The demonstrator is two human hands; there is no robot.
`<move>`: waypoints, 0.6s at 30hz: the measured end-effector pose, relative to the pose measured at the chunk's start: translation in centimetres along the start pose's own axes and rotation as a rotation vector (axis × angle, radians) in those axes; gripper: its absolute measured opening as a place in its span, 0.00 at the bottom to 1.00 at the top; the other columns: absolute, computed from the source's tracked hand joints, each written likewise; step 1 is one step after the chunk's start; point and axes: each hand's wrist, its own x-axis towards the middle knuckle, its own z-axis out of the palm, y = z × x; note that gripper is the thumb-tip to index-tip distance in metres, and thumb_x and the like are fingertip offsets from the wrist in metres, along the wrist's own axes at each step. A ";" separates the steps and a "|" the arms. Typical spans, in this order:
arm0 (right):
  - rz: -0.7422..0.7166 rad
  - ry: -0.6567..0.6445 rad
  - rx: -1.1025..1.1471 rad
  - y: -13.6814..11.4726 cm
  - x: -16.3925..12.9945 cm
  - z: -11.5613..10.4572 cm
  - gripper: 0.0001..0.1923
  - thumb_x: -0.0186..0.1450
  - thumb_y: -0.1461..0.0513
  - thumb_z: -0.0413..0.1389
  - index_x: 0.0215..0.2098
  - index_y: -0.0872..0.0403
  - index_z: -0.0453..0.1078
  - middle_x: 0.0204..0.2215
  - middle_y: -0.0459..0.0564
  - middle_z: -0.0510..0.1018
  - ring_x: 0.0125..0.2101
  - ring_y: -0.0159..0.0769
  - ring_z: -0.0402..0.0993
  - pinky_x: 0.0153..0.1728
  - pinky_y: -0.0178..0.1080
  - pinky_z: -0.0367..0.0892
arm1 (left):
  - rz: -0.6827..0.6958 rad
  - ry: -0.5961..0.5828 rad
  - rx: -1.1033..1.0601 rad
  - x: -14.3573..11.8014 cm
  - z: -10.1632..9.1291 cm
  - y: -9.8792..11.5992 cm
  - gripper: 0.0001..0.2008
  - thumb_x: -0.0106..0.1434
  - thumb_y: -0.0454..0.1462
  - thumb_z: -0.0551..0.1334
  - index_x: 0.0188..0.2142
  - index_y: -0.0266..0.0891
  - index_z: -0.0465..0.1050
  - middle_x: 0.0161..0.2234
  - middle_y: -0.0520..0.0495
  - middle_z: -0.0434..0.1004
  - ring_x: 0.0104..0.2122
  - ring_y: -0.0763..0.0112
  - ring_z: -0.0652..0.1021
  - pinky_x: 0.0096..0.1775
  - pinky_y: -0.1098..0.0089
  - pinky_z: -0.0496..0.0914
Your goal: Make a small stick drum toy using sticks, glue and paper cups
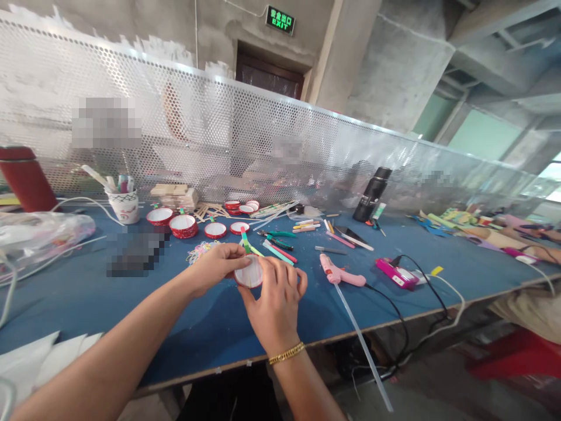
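Between my two hands is a small round white disc with a red rim (249, 273), a green strip (246, 241) standing up from its far edge. My left hand (219, 264) pinches the disc's left side near the strip. On the other side, my right hand (277, 292) grips the right edge with thumb below and fingers above. Similar red-rimmed discs (183, 225) lie stacked and single beyond my hands. Pale coloured rubber bands (200, 251) are heaped just past my left wrist. A pink hot glue gun (339, 273) with a long clear glue stick rests right of my right hand.
Pliers (278, 238) and markers (280, 252) lie behind my hands. A white cup of tools (124, 206), a red bottle (27, 180) and a black bottle (372, 196) stand along the mesh divider (197, 134). A magenta power strip (397, 273) trails cables rightward. Another person's arm (517, 245) is far right.
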 end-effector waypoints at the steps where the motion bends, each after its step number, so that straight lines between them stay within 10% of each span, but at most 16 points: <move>1: 0.001 -0.003 0.001 0.0 0.0 0.0 0.24 0.72 0.47 0.58 0.57 0.53 0.71 0.50 0.59 0.80 0.50 0.48 0.72 0.57 0.53 0.54 | -0.006 -0.003 -0.011 0.0 -0.1 0.0 0.19 0.52 0.48 0.74 0.32 0.38 0.73 0.27 0.54 0.72 0.28 0.75 0.71 0.32 0.73 0.66; 12: -0.023 0.062 0.099 0.4 -0.1 -0.1 0.33 0.71 0.43 0.57 0.64 0.55 0.64 0.55 0.62 0.77 0.56 0.51 0.71 0.59 0.54 0.58 | -0.150 -0.021 -0.129 -0.1 -1.9 0.6 0.22 0.46 0.44 0.79 0.39 0.36 0.81 0.38 0.45 0.83 0.38 0.66 0.81 0.43 0.66 0.76; 18: -0.010 0.126 0.131 1.0 -0.2 0.1 0.28 0.74 0.47 0.53 0.63 0.56 0.64 0.55 0.63 0.76 0.57 0.50 0.71 0.58 0.54 0.61 | -0.138 0.192 0.016 -1.1 -5.3 2.4 0.28 0.43 0.47 0.79 0.42 0.34 0.83 0.39 0.40 0.85 0.38 0.62 0.82 0.41 0.66 0.77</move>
